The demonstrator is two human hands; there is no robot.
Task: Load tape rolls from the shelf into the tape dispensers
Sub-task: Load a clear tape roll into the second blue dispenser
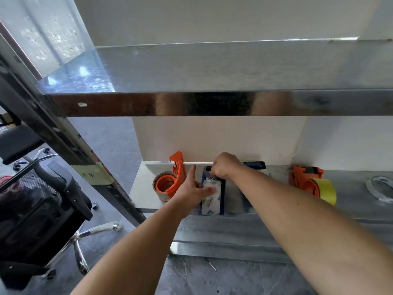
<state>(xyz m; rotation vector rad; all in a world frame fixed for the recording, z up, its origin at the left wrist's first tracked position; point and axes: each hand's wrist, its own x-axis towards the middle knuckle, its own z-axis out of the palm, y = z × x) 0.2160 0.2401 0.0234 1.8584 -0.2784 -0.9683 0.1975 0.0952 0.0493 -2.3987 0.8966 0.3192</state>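
A blue tape dispenser (221, 194) stands on the lower metal shelf (350, 196) with a clear tape roll (210, 201) bearing a white label in it. My left hand (192, 191) rests on the roll's left side, index finger pointing up, thumb across the label. My right hand (225, 168) hovers over the dispenser's far end and pinches the clear crinkled tape end. An orange dispenser (176, 175) with a clear roll sits to the left. Another orange dispenser (306, 179) with a yellow roll (326, 190) lies to the right.
A second blue dispenser (255, 165) stands behind my right wrist. A white ring-shaped piece (380, 188) lies at the shelf's far right. An upper metal shelf (212, 103) overhangs the work. A black office chair (42, 199) stands at the left on the grey floor.
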